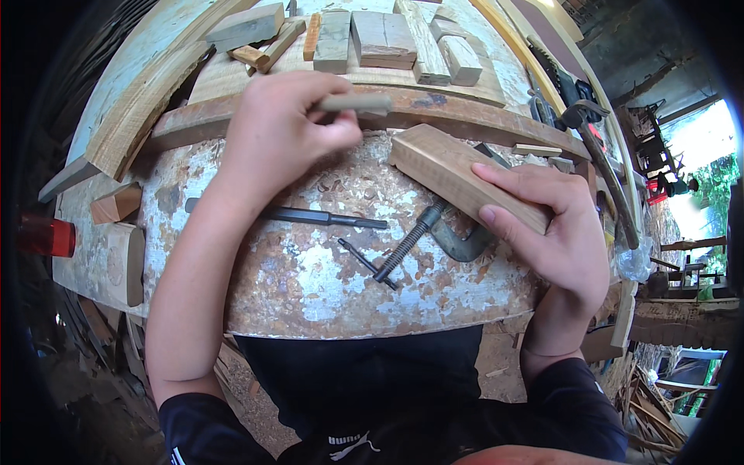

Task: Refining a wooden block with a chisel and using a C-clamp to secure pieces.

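Block (452,165) at two o'clock is gripped by the right hand (556,221), spread to its width, seemingly for steadiness, while the left hand (277,128), at eleven o'clock, curls round a blurred pale stick (360,104).

A paint-flaked workbench (310,298) carries a clamp (452,242), a dark tool (310,216) and shavings (338,186).

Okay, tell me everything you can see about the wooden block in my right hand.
The wooden block is a brown, straight-edged rectangular bar with faint grain and smooth-looking faces. It slants, its far end pointing forward and left. Your right hand grips the near end, with the thumb on the side nearer you. It covers part of the dark clamp; whether its underside touches that or the bench can't be seen.
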`<state>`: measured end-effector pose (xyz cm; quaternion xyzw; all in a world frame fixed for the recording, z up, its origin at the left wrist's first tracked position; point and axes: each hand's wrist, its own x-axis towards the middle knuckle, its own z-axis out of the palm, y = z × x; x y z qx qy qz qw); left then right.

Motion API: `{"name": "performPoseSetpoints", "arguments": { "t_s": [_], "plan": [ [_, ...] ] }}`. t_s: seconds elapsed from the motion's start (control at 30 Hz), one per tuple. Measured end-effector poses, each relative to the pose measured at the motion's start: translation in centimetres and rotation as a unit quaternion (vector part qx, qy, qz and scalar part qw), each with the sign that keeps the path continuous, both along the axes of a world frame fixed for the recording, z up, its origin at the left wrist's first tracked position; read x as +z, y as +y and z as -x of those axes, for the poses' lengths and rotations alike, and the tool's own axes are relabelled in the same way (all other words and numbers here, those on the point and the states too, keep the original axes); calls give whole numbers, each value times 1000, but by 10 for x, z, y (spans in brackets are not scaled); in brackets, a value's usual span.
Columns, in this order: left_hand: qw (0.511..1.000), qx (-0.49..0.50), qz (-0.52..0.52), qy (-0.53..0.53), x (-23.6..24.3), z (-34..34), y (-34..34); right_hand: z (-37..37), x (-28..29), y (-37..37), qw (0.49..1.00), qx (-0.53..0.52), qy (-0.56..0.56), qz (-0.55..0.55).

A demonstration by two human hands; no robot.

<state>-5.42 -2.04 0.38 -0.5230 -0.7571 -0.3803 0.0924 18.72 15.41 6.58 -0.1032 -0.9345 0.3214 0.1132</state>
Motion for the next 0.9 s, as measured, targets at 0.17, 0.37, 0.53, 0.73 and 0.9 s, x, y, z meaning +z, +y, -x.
{"name": "performPoseSetpoints", "arguments": {
  "t_s": [0.17, 0.37, 0.53, 0.73, 0.9],
  "plan": [
    [999, 18, -14, -44, 3, 13, 1, 0, -7, 8, 990, -38, 51, 126],
    [993, 43, -20, -109, 12, 1, -2, 9, -6, 7, 851, -1, 84, 518],
    [991, 62, 4, -122, 12, -2, -2, 16, -20, 12, 714, 53, 75, 694],
    [984, 77, 33, -158, 25, -3, -7, 25, -25, 11, 646, 50, 58, 759],
    [985, 86, 33, -146, 23, -1, -7, 28, -31, 13, 629, 78, 63, 771]
  ]
}}
